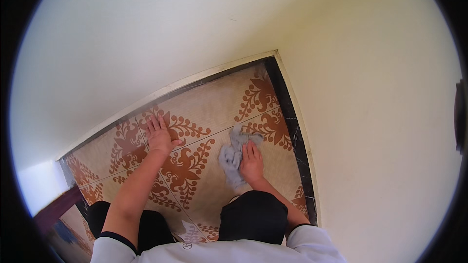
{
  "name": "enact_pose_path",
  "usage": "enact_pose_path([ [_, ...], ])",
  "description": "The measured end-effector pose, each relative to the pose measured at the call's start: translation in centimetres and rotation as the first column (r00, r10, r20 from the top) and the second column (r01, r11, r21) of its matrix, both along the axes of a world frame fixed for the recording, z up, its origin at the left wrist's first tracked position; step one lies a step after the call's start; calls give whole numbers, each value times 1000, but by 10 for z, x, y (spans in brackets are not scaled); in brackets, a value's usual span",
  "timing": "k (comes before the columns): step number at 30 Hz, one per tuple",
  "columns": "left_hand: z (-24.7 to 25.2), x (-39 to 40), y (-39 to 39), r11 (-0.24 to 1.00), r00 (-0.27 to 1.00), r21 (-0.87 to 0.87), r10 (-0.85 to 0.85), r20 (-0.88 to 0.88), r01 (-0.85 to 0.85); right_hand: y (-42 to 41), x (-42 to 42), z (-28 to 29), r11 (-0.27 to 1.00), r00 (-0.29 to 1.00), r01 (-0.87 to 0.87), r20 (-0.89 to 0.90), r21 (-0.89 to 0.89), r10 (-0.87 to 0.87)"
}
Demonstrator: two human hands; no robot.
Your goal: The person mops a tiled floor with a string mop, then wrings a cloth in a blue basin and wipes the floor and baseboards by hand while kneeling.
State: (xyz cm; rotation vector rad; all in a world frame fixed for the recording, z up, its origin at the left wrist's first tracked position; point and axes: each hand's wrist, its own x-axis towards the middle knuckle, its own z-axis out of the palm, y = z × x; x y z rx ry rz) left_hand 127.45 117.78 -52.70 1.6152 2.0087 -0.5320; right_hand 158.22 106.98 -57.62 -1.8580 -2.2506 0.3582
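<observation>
Beneath my right hand (252,162) is a crumpled grey cloth (230,160), pressed against the tiled floor (204,102). The cloth spreads out to the left of the hand and past its fingertips. My left hand (159,137) rests flat on the tiles with its fingers spread and nothing in it. Beige tiles with a reddish-brown scroll pattern surround both hands, and thin dark joints run between them.
Two pale walls (128,44) meet at a corner ahead, with a black skirting strip (292,128) along the floor on the right. A dark reddish frame piece (56,208) stands at lower left. My bent knees (254,215) take up the near side.
</observation>
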Motion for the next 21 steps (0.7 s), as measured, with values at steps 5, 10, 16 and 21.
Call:
enact_pose_path([
  [5, -7, 2, 5, 999, 999, -50, -16, -47, 13, 31, 4, -5, 998, 991, 55, 121, 9, -56],
  [10, -7, 5, 11, 995, 993, -81, -71, -97, 64, 132, 26, -29, 962, 954, 219, 174, 163, -246],
  [16, -11, 2, 9, 989, 984, -109, -111, -138, 96, 199, 15, -45, 880, 904, 406, 31, 247, -426],
  [21, -5, 8, 13, 978, 974, -161, -155, -167, 129, 260, -6, -33, 849, 873, 483, -50, 213, -484],
])
